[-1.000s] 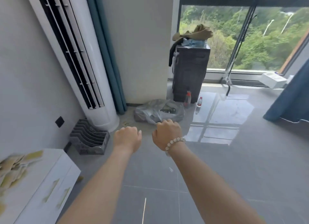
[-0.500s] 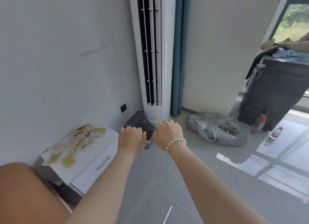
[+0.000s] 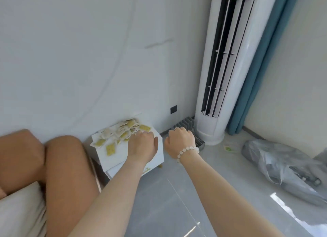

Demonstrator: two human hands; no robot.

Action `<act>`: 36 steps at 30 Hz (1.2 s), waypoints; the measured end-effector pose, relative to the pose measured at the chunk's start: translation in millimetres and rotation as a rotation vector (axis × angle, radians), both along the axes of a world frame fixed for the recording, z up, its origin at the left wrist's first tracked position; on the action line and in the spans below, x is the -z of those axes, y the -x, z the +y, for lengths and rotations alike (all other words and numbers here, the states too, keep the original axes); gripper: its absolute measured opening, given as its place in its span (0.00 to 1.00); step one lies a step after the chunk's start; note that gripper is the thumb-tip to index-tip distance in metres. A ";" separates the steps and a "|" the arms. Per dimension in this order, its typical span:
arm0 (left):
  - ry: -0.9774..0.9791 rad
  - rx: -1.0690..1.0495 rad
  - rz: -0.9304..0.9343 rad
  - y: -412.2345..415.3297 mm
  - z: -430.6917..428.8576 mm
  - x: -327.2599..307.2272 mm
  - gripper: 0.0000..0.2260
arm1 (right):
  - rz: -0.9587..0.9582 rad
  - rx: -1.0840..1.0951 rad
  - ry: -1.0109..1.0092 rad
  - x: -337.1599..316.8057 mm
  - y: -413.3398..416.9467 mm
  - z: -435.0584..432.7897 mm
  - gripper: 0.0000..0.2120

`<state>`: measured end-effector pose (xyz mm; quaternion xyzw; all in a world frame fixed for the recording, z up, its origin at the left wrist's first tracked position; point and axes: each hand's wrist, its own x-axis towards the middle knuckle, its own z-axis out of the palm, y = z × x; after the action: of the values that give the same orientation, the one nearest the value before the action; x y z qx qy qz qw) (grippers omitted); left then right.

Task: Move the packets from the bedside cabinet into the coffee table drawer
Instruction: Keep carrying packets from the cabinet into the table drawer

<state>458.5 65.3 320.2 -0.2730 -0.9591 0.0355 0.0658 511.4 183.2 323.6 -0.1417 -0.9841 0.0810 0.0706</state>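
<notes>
A white bedside cabinet [image 3: 113,158] stands against the wall at centre left. Several yellow and pale packets [image 3: 122,133] lie scattered on its top. My left hand [image 3: 142,145] is a curled fist, held in front of the cabinet's right side and holding nothing that I can see. My right hand [image 3: 180,142], with a bead bracelet on the wrist, is also a curled fist, just right of the cabinet over the floor. The coffee table and its drawer are out of view.
Another person's bare knees [image 3: 58,158] are at the left, beside the cabinet. A tall white air conditioner [image 3: 223,77] stands behind, with a dark rack [image 3: 187,125] at its foot, a teal curtain [image 3: 254,88], and a grey plastic bag [image 3: 283,167] on the floor at right.
My view has swung left from the window toward the cabinet, which now sits behind my left fist. Both hands stay curled in fists in front of me.
</notes>
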 end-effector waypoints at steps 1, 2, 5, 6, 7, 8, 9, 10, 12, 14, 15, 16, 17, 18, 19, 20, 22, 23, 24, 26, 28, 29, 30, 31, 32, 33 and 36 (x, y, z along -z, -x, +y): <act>-0.008 -0.034 -0.010 5.4 -5.2 1.7 0.17 | 0.004 -0.027 0.000 2.4 9.4 -4.0 0.15; -0.016 -0.060 -0.020 10.5 -10.4 3.6 0.17 | 0.011 -0.056 -0.001 4.5 18.7 -8.9 0.15; -0.018 -0.127 -0.033 25.2 -26.4 9.6 0.17 | 0.010 -0.143 -0.015 8.8 41.9 -25.8 0.15; -0.020 -0.145 -0.034 30.1 -31.7 11.3 0.17 | 0.006 -0.168 -0.015 10.4 48.2 -31.0 0.14; -0.021 -0.160 -0.033 35.0 -36.9 12.6 0.17 | -0.001 -0.188 -0.012 12.1 54.6 -35.8 0.14; -0.015 -0.175 -0.032 40.6 -41.9 14.0 0.17 | -0.010 -0.202 -0.011 13.6 61.6 -40.3 0.14; -0.007 -0.188 -0.030 46.5 -46.9 14.7 0.17 | -0.016 -0.212 -0.011 14.8 69.2 -44.3 0.14; -0.001 -0.199 -0.029 52.9 -52.0 15.4 0.17 | -0.018 -0.217 -0.007 15.9 77.3 -48.2 0.13; -0.005 -0.218 -0.027 69.0 -62.6 15.6 0.17 | -0.023 -0.228 -0.002 16.2 95.5 -57.6 0.12; -0.011 -0.238 -0.019 89.1 -73.0 15.4 0.17 | -0.036 -0.250 -0.003 16.5 114.9 -67.4 0.13; -0.013 -0.247 -0.013 99.2 -78.1 15.8 0.17 | -0.041 -0.264 -0.003 17.3 125.2 -72.1 0.13; -0.014 -0.259 -0.014 109.2 -83.2 16.7 0.17 | -0.046 -0.277 -0.004 17.6 135.7 -77.0 0.14; -0.014 -0.271 -0.020 118.7 -88.0 17.3 0.17 | -0.049 -0.287 -0.007 17.7 146.3 -82.0 0.15; -0.012 -0.282 -0.027 128.2 -92.8 18.3 0.17 | -0.052 -0.299 -0.011 18.0 157.1 -87.0 0.15; -0.009 -0.290 -0.030 138.1 -97.1 18.9 0.17 | -0.056 -0.310 -0.018 18.2 168.1 -92.0 0.15; -0.006 -0.297 -0.030 148.1 -101.4 20.0 0.17 | -0.064 -0.318 -0.023 18.7 178.7 -96.9 0.15; -0.005 -0.307 -0.026 168.6 -110.3 21.8 0.17 | -0.077 -0.322 -0.027 20.5 199.9 -106.5 0.15; -0.003 -0.308 -0.025 178.4 -115.1 23.0 0.17 | -0.082 -0.321 -0.030 22.0 210.1 -111.3 0.15; -0.001 -0.311 -0.028 187.8 -119.6 24.5 0.17 | -0.090 -0.319 -0.032 23.5 219.6 -116.2 0.15; 0.010 -0.322 -0.035 205.5 -129.4 28.1 0.17 | -0.107 -0.318 -0.032 26.8 237.2 -126.0 0.15; 0.006 -0.333 -0.038 222.1 -138.0 32.6 0.17 | -0.109 -0.322 -0.029 30.6 252.3 -133.8 0.15; -0.005 -0.334 -0.040 229.6 -140.7 34.2 0.17 | -0.105 -0.323 -0.029 32.1 259.1 -136.2 0.15; -0.017 -0.332 -0.041 236.3 -142.7 35.6 0.17 | -0.103 -0.320 -0.027 33.4 265.4 -137.4 0.15; -0.026 -0.328 -0.043 242.2 -143.7 36.3 0.17 | -0.101 -0.313 -0.025 34.2 271.2 -137.7 0.15; -0.030 -0.324 -0.045 247.2 -143.9 36.7 0.17 | -0.101 -0.306 -0.023 34.7 276.1 -137.3 0.15; -0.028 -0.318 -0.048 251.7 -143.7 37.0 0.17 | -0.103 -0.300 -0.024 34.8 280.7 -136.5 0.15; -0.016 -0.305 -0.033 265.5 -141.8 37.8 0.17 | -0.088 -0.288 -0.034 34.5 295.2 -133.4 0.15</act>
<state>193.0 -76.5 282.4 -0.1240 -0.9907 0.0331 0.0459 216.2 49.9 289.2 -0.0013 -0.9976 0.0673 0.0175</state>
